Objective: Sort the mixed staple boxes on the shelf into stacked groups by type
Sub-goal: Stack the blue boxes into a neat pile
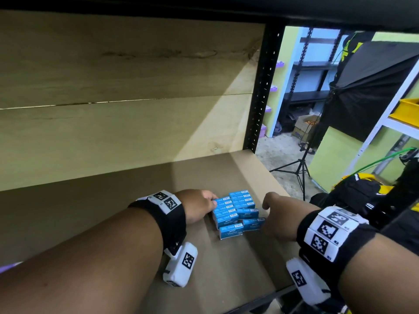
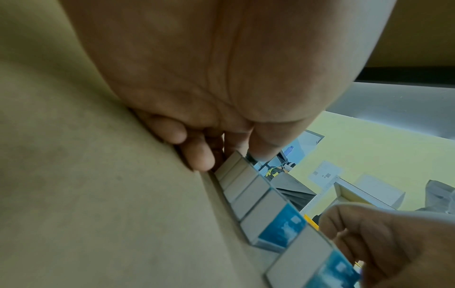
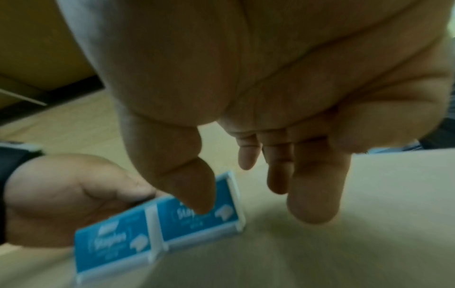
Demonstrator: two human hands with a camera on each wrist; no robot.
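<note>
Sitting low and right of centre in the head view, the blue staple boxes (image 1: 235, 211) are packed into a tight cluster on the brown shelf board (image 1: 113, 211), most standing edge to edge in two short rows with their barcode sides up, and three at the near end lying with the printed "Staples" face showing. The left hand (image 1: 199, 206) comes in from the lower left and touches the far left side of the cluster; in the left wrist view its fingers (image 2: 197, 154) are curled down against the white end of the row, thumb over the top, though whether it truly grips a box I cannot tell. The right hand (image 1: 278, 214) sits just right of the cluster, touching the nearest box on that side. From the right wrist view its fingers (image 3: 312, 194) hang loose and spread, holding nothing, the thumb tip hovering over a box face. Both wrists wear black bands with white marker blocks. Beyond the black perforated upright (image 1: 263, 91), in the upper right, stand a tripod (image 1: 299, 168) and a yellow bin (image 1: 408, 109).
</note>
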